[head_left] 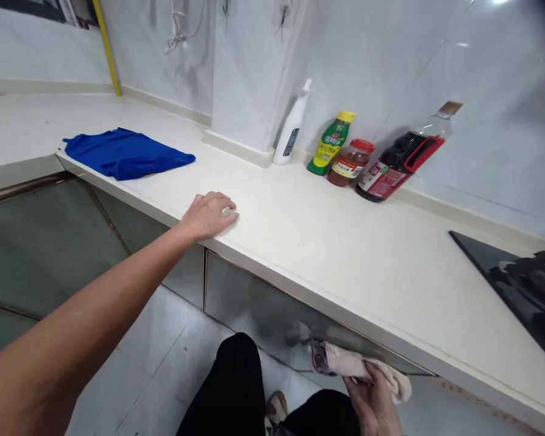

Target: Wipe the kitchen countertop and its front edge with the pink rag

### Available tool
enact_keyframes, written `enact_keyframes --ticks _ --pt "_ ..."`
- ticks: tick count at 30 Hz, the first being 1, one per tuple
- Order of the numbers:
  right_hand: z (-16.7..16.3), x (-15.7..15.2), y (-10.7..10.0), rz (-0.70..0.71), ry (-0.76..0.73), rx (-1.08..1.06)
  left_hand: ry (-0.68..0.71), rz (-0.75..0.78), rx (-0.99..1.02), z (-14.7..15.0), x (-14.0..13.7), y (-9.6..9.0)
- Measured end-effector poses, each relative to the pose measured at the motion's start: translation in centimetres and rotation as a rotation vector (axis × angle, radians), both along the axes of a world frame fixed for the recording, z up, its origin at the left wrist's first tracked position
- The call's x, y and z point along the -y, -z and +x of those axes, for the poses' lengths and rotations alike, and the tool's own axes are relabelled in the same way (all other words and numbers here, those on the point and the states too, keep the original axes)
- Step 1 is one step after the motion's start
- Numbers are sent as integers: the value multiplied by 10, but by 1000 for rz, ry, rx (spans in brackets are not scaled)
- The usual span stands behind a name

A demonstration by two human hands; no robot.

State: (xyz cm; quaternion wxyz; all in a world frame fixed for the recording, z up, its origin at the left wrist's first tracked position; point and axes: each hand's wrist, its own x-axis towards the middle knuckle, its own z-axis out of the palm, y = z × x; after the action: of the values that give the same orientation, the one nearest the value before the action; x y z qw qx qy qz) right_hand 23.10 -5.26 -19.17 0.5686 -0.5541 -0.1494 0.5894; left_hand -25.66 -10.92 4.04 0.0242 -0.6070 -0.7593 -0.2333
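Observation:
My left hand [211,215] rests near the front edge of the white countertop [300,242]. Its fingers are loosely bent, with a gap between thumb and forefinger and nothing held. Lower right, my right hand [376,402] grips a folded pale cloth [349,363] with a dark purple patterned end. The cloth is in front of the grey cabinet front [263,309], below the counter edge. Whether it touches the panel I cannot tell. Farther left, a crumpled blue cloth [127,154] lies on the counter, apart from my left hand.
Along the wall stand a white spray bottle [291,130], a green squeeze bottle [330,145], a red-lidded jar [350,163] and a large dark sauce bottle [402,157]. A black cooktop [504,272] is at right. A yellow pipe [108,48] rises at the back left.

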Motion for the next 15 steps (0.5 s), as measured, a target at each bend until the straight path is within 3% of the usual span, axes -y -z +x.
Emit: enact_keyframes --ticks 3,8,15 --pt "-42 13 -14 40 -126 -72 0 -3 12 1 0 0" --pt "-124 44 -27 25 -483 -148 3 -24 29 4 3 -4" --pt "-227 54 -12 -113 -750 -15 -13 -15 47 10 7 -8"
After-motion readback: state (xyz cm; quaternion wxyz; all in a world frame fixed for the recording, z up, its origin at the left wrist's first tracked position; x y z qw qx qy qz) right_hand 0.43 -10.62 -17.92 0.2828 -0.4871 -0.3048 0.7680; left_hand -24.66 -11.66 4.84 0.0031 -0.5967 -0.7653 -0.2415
